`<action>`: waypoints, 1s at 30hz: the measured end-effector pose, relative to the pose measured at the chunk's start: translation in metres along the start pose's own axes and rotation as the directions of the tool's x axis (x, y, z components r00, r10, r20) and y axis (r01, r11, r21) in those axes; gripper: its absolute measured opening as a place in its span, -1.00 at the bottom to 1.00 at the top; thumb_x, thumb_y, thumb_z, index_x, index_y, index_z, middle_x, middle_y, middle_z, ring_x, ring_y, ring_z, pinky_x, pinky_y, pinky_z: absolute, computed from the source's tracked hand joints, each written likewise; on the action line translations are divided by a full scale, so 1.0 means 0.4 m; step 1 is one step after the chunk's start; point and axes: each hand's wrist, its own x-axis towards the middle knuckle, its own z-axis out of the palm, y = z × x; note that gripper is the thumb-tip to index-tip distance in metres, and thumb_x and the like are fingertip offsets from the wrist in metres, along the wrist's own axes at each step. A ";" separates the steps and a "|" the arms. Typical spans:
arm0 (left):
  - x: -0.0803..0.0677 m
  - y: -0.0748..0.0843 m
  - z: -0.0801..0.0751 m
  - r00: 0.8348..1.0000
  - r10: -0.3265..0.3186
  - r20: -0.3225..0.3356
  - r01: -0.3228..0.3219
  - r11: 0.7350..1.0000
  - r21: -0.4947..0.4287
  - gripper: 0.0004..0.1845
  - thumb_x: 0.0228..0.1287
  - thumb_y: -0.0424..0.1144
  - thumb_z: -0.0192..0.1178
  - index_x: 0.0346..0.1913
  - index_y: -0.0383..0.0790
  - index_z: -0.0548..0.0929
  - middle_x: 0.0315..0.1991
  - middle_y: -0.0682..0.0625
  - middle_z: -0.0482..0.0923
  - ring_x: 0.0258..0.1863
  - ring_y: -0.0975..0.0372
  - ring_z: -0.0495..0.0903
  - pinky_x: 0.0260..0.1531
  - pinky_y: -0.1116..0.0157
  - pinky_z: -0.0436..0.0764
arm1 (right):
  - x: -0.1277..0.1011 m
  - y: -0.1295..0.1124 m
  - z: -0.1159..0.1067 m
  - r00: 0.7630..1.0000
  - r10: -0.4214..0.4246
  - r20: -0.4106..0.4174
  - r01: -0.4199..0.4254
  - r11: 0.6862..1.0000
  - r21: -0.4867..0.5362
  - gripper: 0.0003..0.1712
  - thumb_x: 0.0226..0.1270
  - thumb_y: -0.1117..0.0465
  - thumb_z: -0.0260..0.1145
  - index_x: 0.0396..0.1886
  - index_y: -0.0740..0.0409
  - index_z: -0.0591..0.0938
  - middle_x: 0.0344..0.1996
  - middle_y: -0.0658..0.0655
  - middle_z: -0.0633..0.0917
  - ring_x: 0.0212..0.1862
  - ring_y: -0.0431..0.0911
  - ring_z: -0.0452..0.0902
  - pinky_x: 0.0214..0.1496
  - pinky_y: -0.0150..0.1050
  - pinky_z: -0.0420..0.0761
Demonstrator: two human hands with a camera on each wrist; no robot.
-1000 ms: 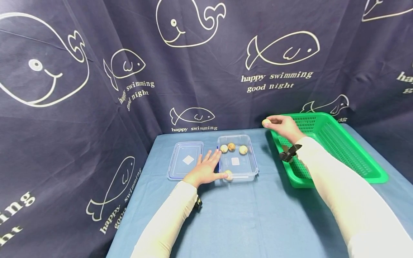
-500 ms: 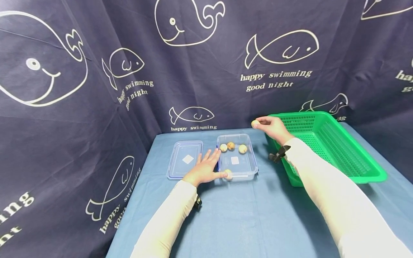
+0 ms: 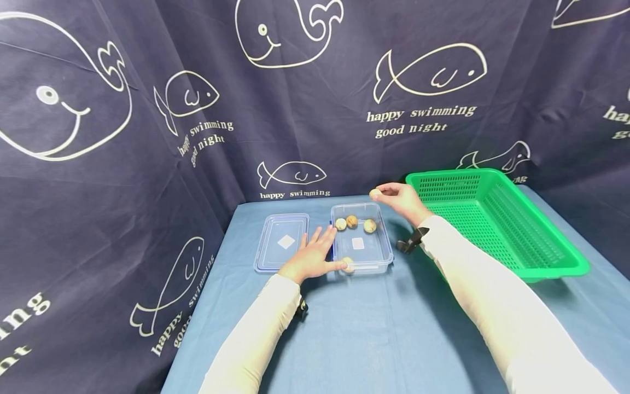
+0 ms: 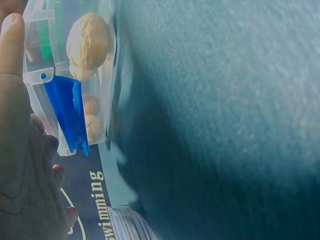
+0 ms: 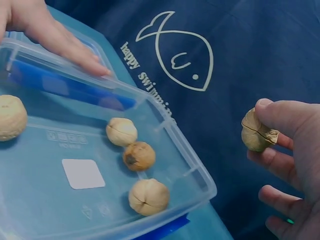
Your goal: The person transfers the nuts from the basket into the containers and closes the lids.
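Observation:
My right hand (image 3: 402, 202) pinches a walnut (image 5: 256, 131) between thumb and fingers, raised near the far right corner of a clear plastic food container (image 3: 386, 241). Inside the container lie several walnuts: a pale walnut (image 5: 121, 131), a browner walnut (image 5: 139, 156) and another walnut (image 5: 149, 197) at the far end, plus one walnut (image 4: 89, 41) in the near left corner. With its fingers spread and straight, my left hand (image 3: 311, 261) rests against the container's left side, thumb at the near corner. A blue latch (image 4: 67, 112) hangs along that side.
The container's clear lid (image 3: 270, 249) with blue edging lies on the blue tablecloth (image 3: 354, 334) left of the container. To the right stands a large green perforated basket (image 3: 556, 241), partly behind my right forearm. A dark printed curtain (image 3: 315, 126) rises behind the table.
My right hand has carried the walnut leftward from above the green basket's left rim to near the container's far right corner. The left hand stays at the container's side.

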 end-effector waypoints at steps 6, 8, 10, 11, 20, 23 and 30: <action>-0.001 0.002 -0.005 1.000 0.002 -0.005 -0.002 1.000 -0.012 0.13 0.26 0.46 0.09 0.65 -0.14 -0.09 0.65 -0.04 -0.17 0.61 -0.10 -0.17 0.47 -0.27 -0.19 | -0.014 -0.008 0.026 1.000 0.019 0.004 -0.019 1.000 0.002 -0.51 0.32 0.01 0.46 0.09 0.26 0.70 -0.09 0.27 0.73 -0.12 -0.08 0.58 -0.02 -0.25 0.53; -0.002 0.003 -0.007 1.000 0.005 -0.007 -0.005 1.000 -0.020 0.13 0.26 0.46 0.10 0.65 -0.15 -0.08 0.65 -0.05 -0.16 0.61 -0.10 -0.18 0.47 -0.28 -0.19 | -0.019 -0.010 0.033 1.000 0.015 0.009 -0.015 1.000 0.004 -0.52 0.31 0.02 0.47 0.07 0.25 0.70 -0.11 0.25 0.74 -0.12 -0.05 0.59 -0.01 -0.21 0.53; -0.002 0.003 -0.006 1.000 0.004 -0.006 -0.004 1.000 -0.017 0.13 0.27 0.45 0.10 0.65 -0.15 -0.08 0.65 -0.05 -0.16 0.61 -0.10 -0.18 0.47 -0.28 -0.19 | -0.023 -0.011 0.041 1.000 0.010 0.012 -0.010 1.000 0.006 -0.54 0.30 0.04 0.47 0.06 0.26 0.70 -0.13 0.23 0.75 -0.11 -0.03 0.60 0.00 -0.18 0.53; -0.002 0.003 -0.006 1.000 0.003 -0.005 -0.003 1.000 -0.017 0.13 0.27 0.46 0.10 0.65 -0.15 -0.08 0.65 -0.04 -0.16 0.61 -0.10 -0.19 0.47 -0.28 -0.19 | -0.026 -0.012 0.046 1.000 0.006 0.007 -0.006 1.000 0.003 -0.55 0.30 0.06 0.47 0.04 0.26 0.70 -0.15 0.22 0.75 -0.12 -0.02 0.61 -0.02 -0.18 0.54; -0.001 0.000 -0.005 1.000 -0.002 -0.013 0.002 1.000 -0.019 0.13 0.25 0.48 0.09 0.65 -0.12 -0.06 0.65 0.00 -0.15 0.62 -0.04 -0.25 0.48 -0.26 -0.20 | -0.044 -0.015 0.084 0.997 0.066 0.031 -0.066 0.998 0.014 -0.53 0.31 0.06 0.45 0.11 0.24 0.68 -0.03 0.28 0.73 0.02 0.09 0.61 0.03 -0.14 0.55; 0.000 -0.001 -0.004 1.000 0.000 -0.021 -0.001 1.000 -0.018 0.13 0.24 0.49 0.08 0.65 -0.12 -0.05 0.65 -0.01 -0.12 0.62 -0.03 -0.25 0.48 -0.27 -0.20 | -0.051 -0.016 0.097 0.997 0.064 0.034 -0.064 0.998 0.002 -0.52 0.32 0.05 0.45 0.12 0.24 0.69 -0.01 0.28 0.73 0.03 0.09 0.62 -0.01 -0.17 0.57; 0.003 -0.004 0.003 0.999 -0.001 -0.032 0.001 1.000 -0.012 0.15 0.20 0.53 0.07 0.65 -0.10 -0.03 0.65 0.00 -0.11 0.62 -0.02 -0.26 0.48 -0.26 -0.20 | -0.062 -0.015 0.123 0.998 0.035 0.058 -0.036 0.999 0.017 -0.57 0.35 0.07 0.43 0.11 0.22 0.70 -0.01 0.26 0.75 0.03 0.08 0.65 0.02 -0.13 0.59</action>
